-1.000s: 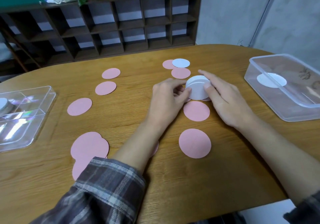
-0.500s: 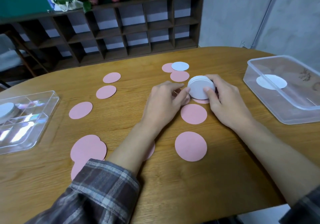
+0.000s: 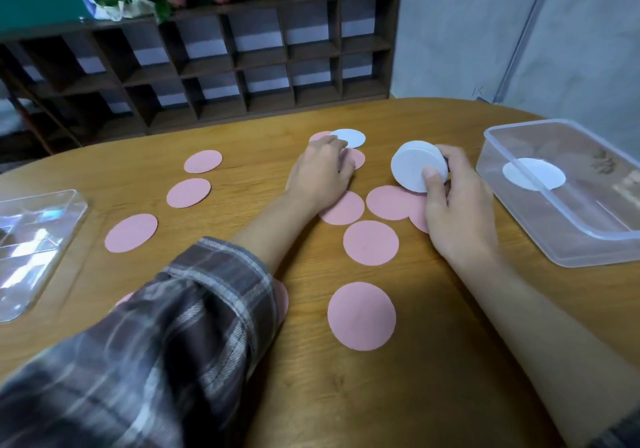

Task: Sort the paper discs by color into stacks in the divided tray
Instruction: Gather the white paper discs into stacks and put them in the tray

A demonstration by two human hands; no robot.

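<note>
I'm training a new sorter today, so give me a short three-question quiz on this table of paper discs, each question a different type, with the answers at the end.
1. True or false: the right hand holds a stack of pink paper discs.
2. What lies inside the clear plastic box on the right? A) one white paper disc B) a pink stack C) a pen
3. Fill in: the loose paper discs spread on the wooden table are mostly ____.
Key: 1 false, it grips the stack of white paper discs; 2 A; 3 pink.
</note>
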